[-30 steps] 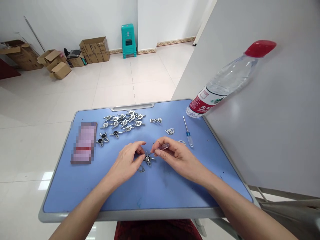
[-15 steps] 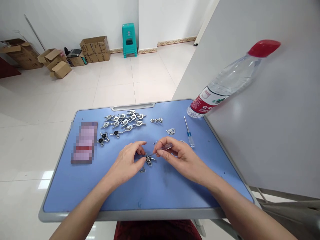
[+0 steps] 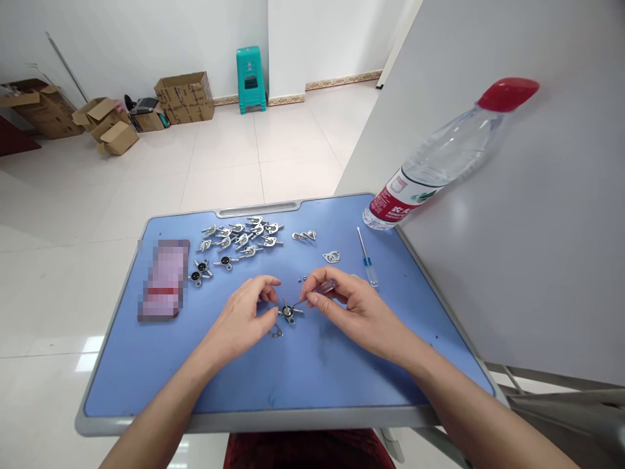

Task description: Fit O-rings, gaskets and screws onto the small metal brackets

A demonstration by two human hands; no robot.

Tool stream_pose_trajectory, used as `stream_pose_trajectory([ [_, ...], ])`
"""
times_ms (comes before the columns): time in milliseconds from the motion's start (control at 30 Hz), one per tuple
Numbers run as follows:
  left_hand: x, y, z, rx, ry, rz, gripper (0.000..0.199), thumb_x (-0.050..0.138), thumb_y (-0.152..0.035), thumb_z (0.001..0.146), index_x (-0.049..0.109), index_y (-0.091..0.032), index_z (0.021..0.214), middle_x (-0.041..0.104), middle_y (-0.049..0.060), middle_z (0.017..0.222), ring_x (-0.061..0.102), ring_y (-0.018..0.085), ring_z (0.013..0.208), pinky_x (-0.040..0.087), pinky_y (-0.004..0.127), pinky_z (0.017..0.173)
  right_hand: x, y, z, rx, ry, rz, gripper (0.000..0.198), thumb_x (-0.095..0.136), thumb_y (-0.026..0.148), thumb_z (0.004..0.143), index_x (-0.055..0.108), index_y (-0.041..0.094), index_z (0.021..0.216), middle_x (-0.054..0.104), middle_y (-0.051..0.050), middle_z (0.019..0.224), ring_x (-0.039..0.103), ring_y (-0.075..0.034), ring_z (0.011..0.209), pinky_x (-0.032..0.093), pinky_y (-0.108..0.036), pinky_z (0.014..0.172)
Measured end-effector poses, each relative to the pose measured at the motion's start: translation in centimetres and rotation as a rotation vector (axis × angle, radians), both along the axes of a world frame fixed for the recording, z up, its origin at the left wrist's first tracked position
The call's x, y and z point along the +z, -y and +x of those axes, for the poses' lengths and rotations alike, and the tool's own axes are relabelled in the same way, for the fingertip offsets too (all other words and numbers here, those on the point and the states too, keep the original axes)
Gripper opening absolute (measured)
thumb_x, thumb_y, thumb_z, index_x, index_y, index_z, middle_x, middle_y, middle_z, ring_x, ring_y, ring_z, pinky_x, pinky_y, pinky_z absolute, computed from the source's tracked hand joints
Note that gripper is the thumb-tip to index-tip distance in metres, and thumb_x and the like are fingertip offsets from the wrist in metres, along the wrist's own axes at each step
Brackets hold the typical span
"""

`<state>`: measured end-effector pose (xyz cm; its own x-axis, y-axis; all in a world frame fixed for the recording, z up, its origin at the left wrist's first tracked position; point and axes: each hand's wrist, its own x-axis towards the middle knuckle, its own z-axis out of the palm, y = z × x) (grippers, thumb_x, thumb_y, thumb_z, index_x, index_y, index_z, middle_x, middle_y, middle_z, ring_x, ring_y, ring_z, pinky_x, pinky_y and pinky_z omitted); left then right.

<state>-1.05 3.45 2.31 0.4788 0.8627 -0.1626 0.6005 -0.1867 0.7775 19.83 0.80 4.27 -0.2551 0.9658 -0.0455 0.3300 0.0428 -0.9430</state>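
A small metal fitting with short arms and a dark round centre (image 3: 288, 312) lies on the blue table in front of me. My left hand (image 3: 250, 310) is at its left side, thumb and fingers apart; I cannot tell whether the thumb tip touches one of its arms. Between the fingers and thumb of my right hand (image 3: 336, 298) is a small screwdriver (image 3: 323, 287) with a clear purplish handle. Its thin shaft points left at the fitting's centre. A flat metal plate (image 3: 276, 331) lies just below the fitting, and tiny metal pieces (image 3: 302, 279) lie above the right fingertips.
Several similar metal fittings (image 3: 243, 240) cluster at the back left, with black-centred ones (image 3: 225, 261) nearer. A blurred phone-like object (image 3: 165, 280) is at left. At right are loose plates (image 3: 331, 256), a blue-collared screwdriver (image 3: 368, 264) and a tall water bottle (image 3: 415, 185) near the grey panel.
My left fingers have drawn slightly back to the left from the fitting, leaving more of it showing. The right hand keeps its grip on the screwdriver, almost unmoved.
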Motion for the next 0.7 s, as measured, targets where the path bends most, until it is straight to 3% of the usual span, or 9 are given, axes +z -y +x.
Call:
stream_pose_trajectory([
  [167,1.9,-0.3,-1.4,-0.164,-0.211,0.04,0.002,0.06,-0.019,0.083,0.059,-0.021,0.084,0.061,-0.002,0.083,0.057,0.018,0.085,0.043,0.032,0.076,-0.1,-0.1,0.3,-0.05,-0.018,0.03,0.009,0.05,0.027,0.09,0.056,0.021,0.087,0.065,-0.003,0.084,0.06,-0.016,0.076,0.049,-0.029,0.066],
  [367,2.6,1.1,-1.4,-0.394,-0.378,0.24,0.008,0.064,-0.015,0.086,0.06,-0.021,0.091,0.061,-0.001,0.09,0.054,0.019,0.084,0.04,0.033,0.076,0.1,0.0,0.3,-0.042,-0.016,0.037,0.009,0.05,0.026,0.089,0.056,0.021,0.085,0.064,-0.002,0.082,0.059,-0.015,0.073,0.047,-0.029,0.065],
  [567,1.6,2.1,-0.7,-0.429,-0.491,0.304,0.009,0.057,-0.011,0.089,0.056,-0.019,0.086,0.057,0.0,0.086,0.053,0.018,0.077,0.039,0.031,0.068,0.2,0.1,0.3,-0.041,-0.01,0.044,0.009,0.05,0.026,0.088,0.056,0.021,0.084,0.063,-0.002,0.081,0.059,-0.015,0.072,0.048,-0.029,0.065],
  [700,1.5,1.9,-0.5,-0.408,-0.461,0.212,0.012,0.054,-0.008,0.089,0.054,-0.018,0.083,0.057,0.0,0.085,0.054,0.017,0.077,0.038,0.028,0.063,0.2,0.0,0.2,-0.035,-0.004,0.048,0.01,0.05,0.026,0.088,0.056,0.02,0.084,0.064,-0.002,0.081,0.059,-0.015,0.072,0.048,-0.029,0.064],
])
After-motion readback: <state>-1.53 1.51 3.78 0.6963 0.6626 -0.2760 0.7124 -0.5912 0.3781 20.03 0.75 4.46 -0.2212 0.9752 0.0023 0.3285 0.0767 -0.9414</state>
